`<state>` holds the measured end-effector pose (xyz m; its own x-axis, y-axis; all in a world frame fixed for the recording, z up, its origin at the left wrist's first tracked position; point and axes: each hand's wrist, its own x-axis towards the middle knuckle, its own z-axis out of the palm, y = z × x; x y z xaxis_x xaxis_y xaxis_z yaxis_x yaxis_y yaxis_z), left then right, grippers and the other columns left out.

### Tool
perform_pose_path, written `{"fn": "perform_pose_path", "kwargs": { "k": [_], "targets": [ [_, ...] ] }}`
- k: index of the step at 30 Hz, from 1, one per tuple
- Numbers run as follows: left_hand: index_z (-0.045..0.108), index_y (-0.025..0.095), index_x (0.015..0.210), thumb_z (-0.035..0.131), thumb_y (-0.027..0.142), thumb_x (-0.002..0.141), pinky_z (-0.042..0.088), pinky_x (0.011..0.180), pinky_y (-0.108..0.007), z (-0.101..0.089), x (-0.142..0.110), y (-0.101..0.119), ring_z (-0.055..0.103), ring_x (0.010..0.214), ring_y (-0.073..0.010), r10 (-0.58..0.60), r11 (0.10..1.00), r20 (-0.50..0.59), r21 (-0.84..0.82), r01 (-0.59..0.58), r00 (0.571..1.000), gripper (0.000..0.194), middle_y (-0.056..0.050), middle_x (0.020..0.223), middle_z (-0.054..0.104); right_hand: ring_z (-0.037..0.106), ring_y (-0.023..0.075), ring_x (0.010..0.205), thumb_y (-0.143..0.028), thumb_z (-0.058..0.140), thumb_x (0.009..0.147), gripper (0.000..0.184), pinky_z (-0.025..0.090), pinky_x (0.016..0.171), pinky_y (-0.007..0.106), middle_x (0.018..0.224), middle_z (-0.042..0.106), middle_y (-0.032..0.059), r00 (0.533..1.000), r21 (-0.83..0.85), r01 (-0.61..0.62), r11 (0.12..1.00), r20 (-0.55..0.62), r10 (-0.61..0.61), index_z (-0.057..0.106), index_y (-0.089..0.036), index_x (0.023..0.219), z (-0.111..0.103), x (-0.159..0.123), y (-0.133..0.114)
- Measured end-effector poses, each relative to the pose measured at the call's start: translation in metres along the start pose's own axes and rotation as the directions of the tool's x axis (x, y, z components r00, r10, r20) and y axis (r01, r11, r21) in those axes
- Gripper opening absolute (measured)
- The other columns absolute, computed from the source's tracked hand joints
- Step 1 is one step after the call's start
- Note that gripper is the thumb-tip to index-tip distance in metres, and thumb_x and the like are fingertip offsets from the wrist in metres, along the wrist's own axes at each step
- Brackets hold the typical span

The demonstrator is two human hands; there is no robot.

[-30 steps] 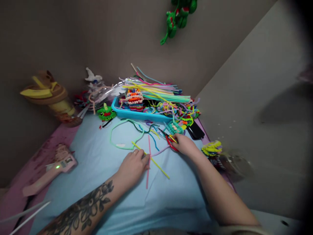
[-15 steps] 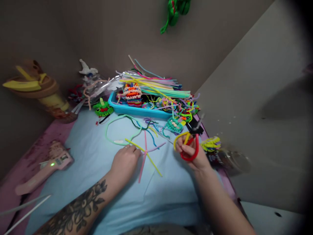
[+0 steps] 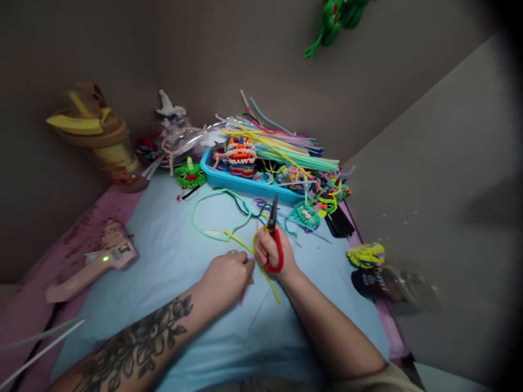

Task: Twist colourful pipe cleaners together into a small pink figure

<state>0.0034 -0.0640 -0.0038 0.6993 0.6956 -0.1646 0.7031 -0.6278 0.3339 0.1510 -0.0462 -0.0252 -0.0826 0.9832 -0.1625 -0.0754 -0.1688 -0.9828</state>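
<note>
My right hand (image 3: 274, 255) grips a pair of scissors (image 3: 272, 220) with red and yellow handles and dark blades, the blades pointing up and away from me. Close beside it, my left hand (image 3: 227, 277) is closed on crossed pipe cleaners, pinching them at its fingertips. A yellow pipe cleaner (image 3: 272, 286) runs slantwise under my hands, and a bit of a pink pipe cleaner (image 3: 243, 295) shows below my left fingers. The crossing point is hidden by the hands. A mint-green loop (image 3: 193, 219) lies on the blue cloth just beyond my left hand.
Behind stands a blue tray (image 3: 249, 185) with bundled pipe cleaners (image 3: 294, 149) and fuzzy figures. A green figure (image 3: 190, 175) sits to its left. At left are a pink glue gun (image 3: 92, 269) with a green light and a large cup (image 3: 112, 155). A bottle (image 3: 373, 284) lies right.
My right hand has moved left with the scissors, from the table's right side to beside my left hand. My left fingers have gathered in around the crossed pipe cleaners. The camera view has shifted.
</note>
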Motion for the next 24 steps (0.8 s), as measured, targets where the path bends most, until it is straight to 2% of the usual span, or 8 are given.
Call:
{"fn": "perform_pose_path", "kwargs": {
  "k": [3,8,13,17,24],
  "targets": [
    [0.065,0.017,0.104,0.053,0.027,0.088,0.046,0.068,-0.032,-0.0005,0.0013,0.0001,0.061,0.084,-0.024,-0.003,1.0,0.037,-0.005,0.003,0.999,0.022,-0.009,0.091,0.066,0.032,0.0076,0.03,-0.056,0.059,0.081,0.038,0.025,0.035,0.022,0.037,0.038,-0.011,0.999,-0.029,0.035,0.999,-0.017,-0.036,0.04,-0.025,0.072,-0.0016,-0.0004,0.0004],
    [0.065,0.016,0.106,0.052,0.026,0.089,0.046,0.065,-0.033,-0.0008,0.0021,0.0003,0.062,0.084,-0.0255,-0.004,1.0,0.06,-0.008,0.004,0.998,0.024,-0.009,0.092,0.066,0.029,0.0072,0.029,-0.052,0.059,0.083,0.036,0.023,0.034,0.022,0.035,0.035,-0.0115,0.999,0.012,0.013,1.0,-0.049,-0.012,0.04,-0.025,0.069,-0.0013,-0.0021,-0.0002],
    [0.066,0.017,0.101,0.051,0.025,0.089,0.046,0.065,-0.032,0.0011,0.0016,-0.0003,0.063,0.082,-0.0242,-0.008,1.0,0.023,0.005,0.008,1.0,0.021,-0.009,0.088,0.066,0.029,0.007,0.03,-0.049,0.061,0.082,0.034,0.022,0.033,0.021,0.035,0.038,-0.0112,0.998,-0.051,-0.019,0.999,-0.061,0.016,0.04,-0.024,0.07,-0.0023,-0.0065,0.0012],
    [0.066,0.018,0.099,0.052,0.025,0.089,0.046,0.063,-0.032,0.0041,0.0018,-0.0017,0.063,0.08,-0.0241,0.006,1.0,0.011,-0.007,-0.006,1.0,0.02,-0.008,0.086,0.066,0.029,0.007,0.03,-0.046,0.06,0.084,0.031,0.021,0.033,0.021,0.035,0.036,-0.0113,0.998,-0.023,0.0,1.0,-0.065,-0.001,0.042,-0.024,0.071,-0.0054,-0.0076,0.0025],
    [0.067,0.017,0.098,0.054,0.023,0.088,0.048,0.063,-0.032,0.003,0.0021,-0.002,0.064,0.079,-0.0239,0.002,1.0,-0.004,-0.008,-0.002,1.0,0.018,-0.008,0.084,0.066,0.027,0.0056,0.029,-0.046,0.067,0.077,0.036,0.017,0.031,0.019,0.035,0.036,-0.0126,0.997,0.048,-0.028,0.998,-0.077,0.032,0.04,-0.024,0.07,-0.0059,-0.0048,0.0046]
  ]
}}
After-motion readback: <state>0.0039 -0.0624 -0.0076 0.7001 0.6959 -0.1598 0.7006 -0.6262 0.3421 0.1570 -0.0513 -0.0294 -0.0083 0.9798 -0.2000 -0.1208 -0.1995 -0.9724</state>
